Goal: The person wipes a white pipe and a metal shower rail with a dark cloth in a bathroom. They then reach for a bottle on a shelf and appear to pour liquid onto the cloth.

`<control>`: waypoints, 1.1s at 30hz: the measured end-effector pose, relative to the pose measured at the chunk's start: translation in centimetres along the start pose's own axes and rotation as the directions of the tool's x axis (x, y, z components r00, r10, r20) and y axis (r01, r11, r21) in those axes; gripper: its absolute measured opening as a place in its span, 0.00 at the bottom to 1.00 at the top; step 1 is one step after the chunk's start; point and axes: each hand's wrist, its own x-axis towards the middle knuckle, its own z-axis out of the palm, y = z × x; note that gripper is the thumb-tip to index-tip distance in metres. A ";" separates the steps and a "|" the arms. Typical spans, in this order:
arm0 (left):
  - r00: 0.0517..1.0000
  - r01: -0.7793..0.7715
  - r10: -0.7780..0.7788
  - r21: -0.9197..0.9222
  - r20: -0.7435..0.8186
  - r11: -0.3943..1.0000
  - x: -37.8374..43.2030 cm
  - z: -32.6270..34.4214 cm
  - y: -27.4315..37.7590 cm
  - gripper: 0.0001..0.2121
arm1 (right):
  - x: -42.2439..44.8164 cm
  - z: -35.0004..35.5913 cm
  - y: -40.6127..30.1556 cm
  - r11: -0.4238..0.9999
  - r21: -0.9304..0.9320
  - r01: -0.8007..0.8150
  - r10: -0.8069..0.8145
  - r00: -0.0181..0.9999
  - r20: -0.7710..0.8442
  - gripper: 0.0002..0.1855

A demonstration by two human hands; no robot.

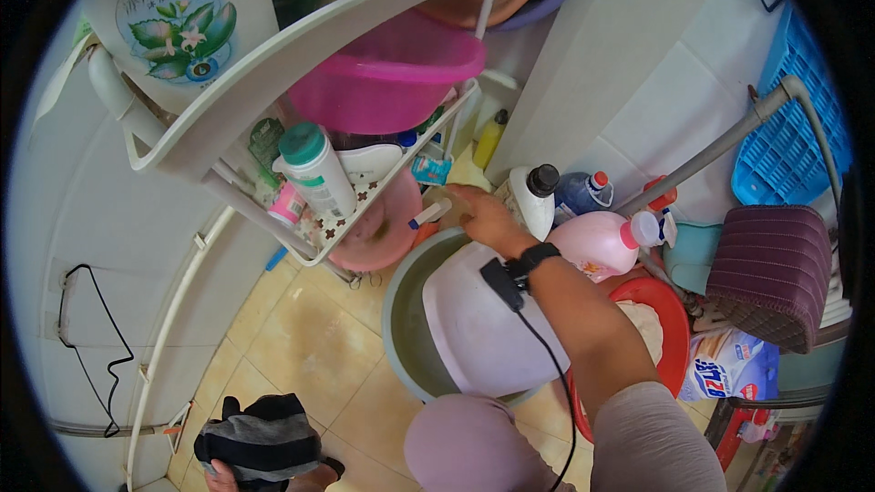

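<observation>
At the lower left, my left hand (221, 477) grips a bunched black-and-grey striped cloth (263, 437). My right hand (491, 217), with a black band and a cabled device at the wrist, reaches down beyond a grey-green basin (400, 328). Its fingers are at a translucent item (454, 208) near a white-and-blue handled object (431, 213); whether they hold it is unclear. A pale lilac plastic piece, perhaps a stool or washboard (478, 321), leans in the basin. White (536, 201) and pink (598, 244) plastic bottles stand beside my right hand and forearm.
A white shelf rack (328, 236) on the left carries bottles and a bright pink basin (389, 78). A pale pink basin (379, 232) is beneath it. Right of my arm are a red basin (673, 307), a detergent bag (728, 365), a purple quilted item (769, 273) and a blue plastic basket (796, 109).
</observation>
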 end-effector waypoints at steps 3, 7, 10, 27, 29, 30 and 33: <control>0.999 -0.030 0.030 -0.015 -0.024 0.999 -0.4 0.0 0.5 0.28 | -1.3 -1.9 0.2 0.956 0.191 -0.225 0.262 0.944 -0.200 0.26; 0.999 0.019 -0.019 0.005 -0.028 1.000 -0.8 -0.2 0.3 0.28 | -6.0 -5.0 6.8 0.886 0.053 -0.461 0.416 0.739 -0.529 0.23; 1.000 0.005 -0.003 -0.087 0.026 0.996 -1.1 -1.0 -0.3 0.27 | -7.5 -5.0 9.9 0.662 0.120 -0.740 0.732 0.603 -0.318 0.24; 0.996 0.086 -0.085 0.038 -0.032 0.996 0.8 -0.1 -0.1 0.28 | -8.6 -2.3 15.5 0.376 0.439 -0.816 0.841 0.499 0.209 0.23; 0.993 0.094 -0.091 0.037 -0.070 0.995 0.8 0.0 0.1 0.29 | -7.9 -2.4 13.4 0.393 0.500 -0.772 0.823 0.537 0.184 0.19; 0.991 0.100 -0.097 0.030 -0.095 0.995 0.9 0.1 0.1 0.29 | -7.3 -3.1 11.8 0.379 0.519 -0.766 0.826 0.533 0.183 0.19; 1.000 -0.023 0.024 -0.138 0.001 0.990 1.7 0.8 -0.3 0.24 | -7.3 -2.1 16.4 0.437 0.654 -0.618 0.777 0.625 0.072 0.27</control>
